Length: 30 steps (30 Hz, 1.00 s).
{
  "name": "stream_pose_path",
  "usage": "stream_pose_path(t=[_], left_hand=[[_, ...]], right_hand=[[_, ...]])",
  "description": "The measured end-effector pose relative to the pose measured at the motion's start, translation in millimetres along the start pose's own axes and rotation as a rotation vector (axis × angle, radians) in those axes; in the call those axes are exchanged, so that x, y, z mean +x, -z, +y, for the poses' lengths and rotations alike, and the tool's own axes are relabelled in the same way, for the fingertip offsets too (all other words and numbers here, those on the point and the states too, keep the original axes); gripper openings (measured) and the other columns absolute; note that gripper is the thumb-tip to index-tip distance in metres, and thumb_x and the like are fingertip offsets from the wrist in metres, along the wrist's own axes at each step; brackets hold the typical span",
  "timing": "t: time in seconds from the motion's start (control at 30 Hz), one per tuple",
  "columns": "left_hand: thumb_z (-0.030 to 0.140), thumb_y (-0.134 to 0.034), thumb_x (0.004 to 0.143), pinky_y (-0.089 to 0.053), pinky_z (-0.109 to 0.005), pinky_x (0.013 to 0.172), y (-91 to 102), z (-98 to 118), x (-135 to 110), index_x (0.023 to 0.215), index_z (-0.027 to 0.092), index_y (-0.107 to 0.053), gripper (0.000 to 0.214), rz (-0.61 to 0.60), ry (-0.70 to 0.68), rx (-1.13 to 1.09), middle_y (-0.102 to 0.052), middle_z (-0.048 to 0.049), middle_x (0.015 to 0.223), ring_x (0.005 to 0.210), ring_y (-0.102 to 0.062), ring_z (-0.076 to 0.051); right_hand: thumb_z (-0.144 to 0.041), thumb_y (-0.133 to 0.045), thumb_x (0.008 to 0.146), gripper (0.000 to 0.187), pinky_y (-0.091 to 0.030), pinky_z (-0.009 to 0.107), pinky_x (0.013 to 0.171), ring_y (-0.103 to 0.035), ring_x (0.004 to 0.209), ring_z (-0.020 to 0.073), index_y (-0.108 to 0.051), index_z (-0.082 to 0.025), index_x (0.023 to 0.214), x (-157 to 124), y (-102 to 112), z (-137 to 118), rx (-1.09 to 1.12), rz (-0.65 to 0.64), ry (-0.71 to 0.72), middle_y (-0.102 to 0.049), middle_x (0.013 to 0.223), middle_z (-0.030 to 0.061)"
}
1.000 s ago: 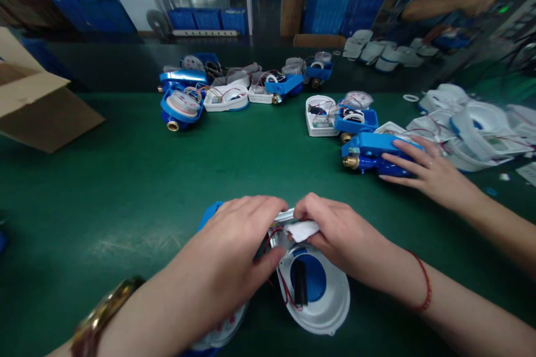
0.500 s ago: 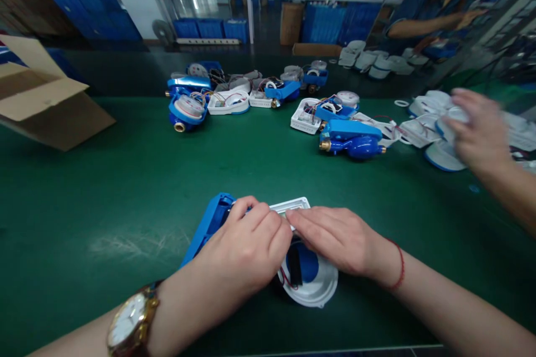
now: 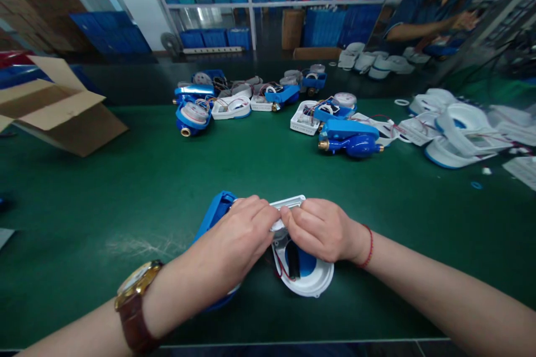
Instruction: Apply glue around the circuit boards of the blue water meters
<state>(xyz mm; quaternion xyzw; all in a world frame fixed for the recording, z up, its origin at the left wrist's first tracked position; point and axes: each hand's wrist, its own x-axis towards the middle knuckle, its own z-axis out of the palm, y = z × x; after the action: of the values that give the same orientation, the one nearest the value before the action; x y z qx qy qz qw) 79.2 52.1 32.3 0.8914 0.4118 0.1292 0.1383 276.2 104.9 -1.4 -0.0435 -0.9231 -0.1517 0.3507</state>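
Note:
A white plastic meter housing lies on the green table with its hollow side up. Inside it are a black cylinder, red wires and a round blue part. My left hand, fingers bent, closes on the upper rectangular end of the housing. From the other side my right hand pinches the same end with curled fingers. The two thumbs nearly meet there, and what lies under the fingertips is hidden. A blue water meter sits just left of the housing, mostly covered by my left hand and forearm.
Several blue meters and opened white housings lie further back. More white housings are piled at the right, near a small blue ring. An open cardboard box stands at the left. Another person works at the back right.
My right hand has gone from flat, extended fingers to a curled pinch. Another person's hand has left the white pile at the right. The view has shifted slightly.

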Motion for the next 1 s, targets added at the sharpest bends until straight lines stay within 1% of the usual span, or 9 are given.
stream_pose_path(t=[0.1, 0.23, 0.3, 0.43, 0.53, 0.7, 0.83, 0.9, 1.0], left_hand=[[0.031, -0.045, 0.093, -0.042, -0.031, 0.08, 5.6, 0.3, -2.6, 0.101, 0.018, -0.051, 0.016, -0.051, 0.063, -0.133, -0.058, -0.003, 0.096, 0.089, -0.052, -0.017], [0.026, -0.045, 0.093, -0.041, -0.026, 0.068, 5.5, 5.5, -0.3, 0.082, 0.017, -0.053, 0.016, 0.049, 0.115, -0.16, -0.058, -0.0004, 0.079, 0.072, -0.053, -0.014], [0.022, -0.048, 0.091, -0.04, -0.024, 0.063, 3.6, 6.7, 2.4, 0.079, 0.017, -0.054, 0.014, 0.073, 0.132, -0.149, -0.058, 0.0005, 0.075, 0.068, -0.053, -0.013], [0.021, -0.054, 0.088, -0.039, -0.023, 0.059, -0.7, 5.8, 7.4, 0.079, 0.016, -0.055, 0.01, 0.083, 0.14, -0.133, -0.058, 0.0012, 0.074, 0.066, -0.053, -0.012], [0.022, -0.05, 0.09, -0.038, -0.025, 0.058, -3.1, 6.2, 9.8, 0.076, 0.016, -0.053, 0.016, 0.096, 0.105, -0.102, -0.055, 0.0006, 0.07, 0.063, -0.051, -0.013], [0.019, -0.043, 0.093, -0.04, -0.028, 0.063, 1.9, 6.6, 9.6, 0.083, 0.016, -0.054, 0.016, 0.08, 0.05, -0.059, -0.059, -0.0017, 0.075, 0.067, -0.055, -0.016], [0.019, -0.045, 0.092, -0.042, -0.026, 0.064, 12.0, 3.1, 7.7, 0.095, 0.017, -0.053, 0.01, -0.029, 0.199, -0.15, -0.062, -0.0009, 0.083, 0.073, -0.058, -0.015], [0.021, -0.044, 0.092, -0.044, -0.032, 0.072, 12.0, 0.1, 7.2, 0.089, 0.02, -0.058, 0.015, -0.087, 0.156, -0.094, -0.063, -0.002, 0.089, 0.081, -0.057, -0.018], [0.019, -0.05, 0.087, -0.042, -0.049, 0.08, 1.9, -6.4, 8.9, 0.075, 0.023, -0.064, 0.018, -0.129, 0.008, 0.026, -0.061, -0.0048, 0.111, 0.104, -0.054, -0.03]], right_hand=[[-0.007, -0.045, 0.091, 0.017, -0.041, 0.028, 0.05, -0.052, 0.058, 0.0159, -0.06, -0.001, 0.089, 0.8, -0.5, -2.0, 0.002, 0.001, -0.019, -0.062, 0.067, 0.009], [-0.008, -0.043, 0.093, 0.017, -0.043, 0.028, 0.055, -0.052, 0.062, 0.0165, -0.058, -0.002, 0.096, 0.5, 1.7, -3.8, 0.059, -0.056, -0.046, -0.063, 0.072, 0.0096], [-0.014, -0.042, 0.095, 0.018, -0.044, 0.028, 0.059, -0.053, 0.068, 0.0169, -0.057, -0.005, 0.098, 1.5, 3.9, -4.8, 0.213, -0.098, -0.164, -0.063, 0.078, 0.0099], [-0.024, -0.043, 0.096, 0.016, -0.044, 0.027, 0.066, -0.053, 0.075, 0.0158, -0.054, -0.014, 0.09, 5.9, 6.7, -7.2, 0.641, -0.157, -0.548, -0.059, 0.082, 0.0069], [-0.023, -0.044, 0.095, 0.015, -0.043, 0.027, 0.064, -0.052, 0.072, 0.0154, -0.05, -0.016, 0.083, 6.5, 4.2, -10.4, 0.729, -0.143, -0.664, -0.056, 0.079, 0.0047], [-0.012, -0.041, 0.092, 0.013, -0.044, 0.028, 0.069, -0.054, 0.078, 0.0163, -0.048, -0.017, 0.083, 1.0, -2.1, -15.4, 0.677, -0.079, -0.697, -0.059, 0.083, 0.0057], [-0.011, -0.043, 0.093, 0.011, -0.044, 0.027, 0.07, -0.054, 0.079, 0.0161, -0.053, -0.015, 0.097, -4.5, 1.3, -8.7, 0.581, -0.154, -0.672, -0.061, 0.087, 0.0065], [-0.011, -0.044, 0.093, 0.015, -0.043, 0.028, 0.073, -0.054, 0.081, 0.0162, -0.054, -0.014, 0.104, -6.6, 5.3, -3.0, 0.57, -0.204, -0.635, -0.063, 0.092, 0.0074], [-0.015, -0.046, 0.094, 0.011, -0.043, 0.027, 0.07, -0.054, 0.076, 0.0157, -0.057, -0.014, 0.092, -7.8, 10.4, 2.7, 0.585, -0.303, -0.633, -0.062, 0.083, 0.0055]])
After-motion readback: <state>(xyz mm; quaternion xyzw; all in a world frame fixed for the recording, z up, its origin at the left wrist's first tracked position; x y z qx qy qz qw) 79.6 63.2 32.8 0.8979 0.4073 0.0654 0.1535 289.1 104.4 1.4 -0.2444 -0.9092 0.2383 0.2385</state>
